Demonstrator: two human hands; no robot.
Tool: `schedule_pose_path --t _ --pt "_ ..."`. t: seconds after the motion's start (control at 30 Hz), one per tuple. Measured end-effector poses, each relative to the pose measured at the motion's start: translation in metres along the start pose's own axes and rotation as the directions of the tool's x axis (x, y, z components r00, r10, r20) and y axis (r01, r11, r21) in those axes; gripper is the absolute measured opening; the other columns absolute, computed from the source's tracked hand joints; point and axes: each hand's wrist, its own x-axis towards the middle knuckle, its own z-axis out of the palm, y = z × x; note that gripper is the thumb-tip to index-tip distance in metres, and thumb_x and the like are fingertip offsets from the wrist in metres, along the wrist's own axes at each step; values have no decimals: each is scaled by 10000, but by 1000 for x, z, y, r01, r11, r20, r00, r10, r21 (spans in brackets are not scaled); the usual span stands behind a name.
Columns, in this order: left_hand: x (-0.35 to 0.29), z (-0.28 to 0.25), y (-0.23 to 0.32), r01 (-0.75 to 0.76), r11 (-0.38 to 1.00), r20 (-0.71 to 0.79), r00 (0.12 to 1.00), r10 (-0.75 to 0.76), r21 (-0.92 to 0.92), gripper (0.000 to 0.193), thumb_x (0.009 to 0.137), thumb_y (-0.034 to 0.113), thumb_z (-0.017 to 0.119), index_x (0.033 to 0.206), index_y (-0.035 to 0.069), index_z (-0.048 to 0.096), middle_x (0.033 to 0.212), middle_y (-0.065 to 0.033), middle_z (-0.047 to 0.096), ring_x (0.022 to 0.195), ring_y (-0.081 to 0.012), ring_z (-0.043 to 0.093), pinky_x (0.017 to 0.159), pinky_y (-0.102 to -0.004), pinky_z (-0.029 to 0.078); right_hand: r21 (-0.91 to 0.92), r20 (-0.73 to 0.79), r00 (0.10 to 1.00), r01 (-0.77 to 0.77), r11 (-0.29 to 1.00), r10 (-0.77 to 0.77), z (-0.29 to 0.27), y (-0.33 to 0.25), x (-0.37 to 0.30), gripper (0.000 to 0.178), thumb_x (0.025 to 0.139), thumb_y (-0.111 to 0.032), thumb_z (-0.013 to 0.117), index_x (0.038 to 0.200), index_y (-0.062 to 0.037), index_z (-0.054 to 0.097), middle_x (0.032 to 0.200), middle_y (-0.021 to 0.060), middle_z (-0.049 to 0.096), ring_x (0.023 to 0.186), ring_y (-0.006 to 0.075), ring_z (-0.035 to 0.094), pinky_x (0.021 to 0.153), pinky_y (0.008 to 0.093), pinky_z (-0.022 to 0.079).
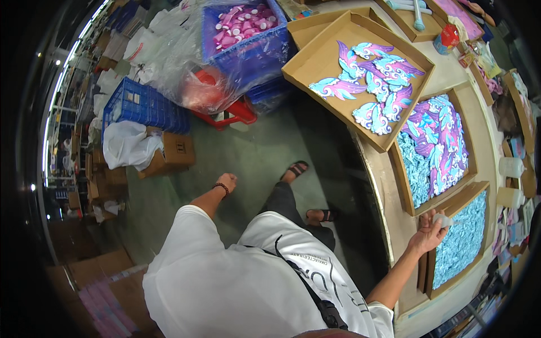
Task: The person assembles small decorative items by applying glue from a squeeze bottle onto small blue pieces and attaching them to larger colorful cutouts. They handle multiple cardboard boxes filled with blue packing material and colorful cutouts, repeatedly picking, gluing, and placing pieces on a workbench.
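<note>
My right hand [428, 234] is at the table's right side, its fingers closed round a small translucent bottle [442, 221] with a thin tip. Under and beside it lies a cardboard tray of light-blue pieces [462, 239]. Just beyond is a box [472, 163] of purple, pink and blue wing-shaped pieces [439, 143] over more light-blue ones. A tilted cardboard tray [332, 42] with several loose wing-shaped pieces [386, 76] rests farther off. My left hand [228, 182], a beaded bracelet at its wrist, hangs over the floor with curled fingers; nothing shows in it.
The table edge [376, 197] runs along my right. A blue crate [211, 53] with pink and white pieces stands ahead, next to a red stool [239, 112] partly under clear plastic. Left of these are another blue crate [146, 107] and a cardboard box [177, 152].
</note>
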Motion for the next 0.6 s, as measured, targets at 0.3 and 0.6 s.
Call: schedule_pose_path --t 0.3,0.6 --pt "195 -100 3 -90 955 193 981 36 282 299 872 236 526 1069 72 681 1109 -179 650 1065 -344 599 917 -379 484 -139 -363 897 215 967 -252 17 4 -60 311 953 -131 544 1195 40 449 1228 205 558 1057 343 609 800 396 572" --pt "424 -227 -25 -38 857 222 971 -89 513 356 883 178 485 1194 40 592 1285 -211 538 1206 -317 519 973 -384 457 -232 -479 764 365 902 -432 97 7 -57 377 940 -116 529 1190 157 457 1237 295 501 1082 457 563 898 490 540"
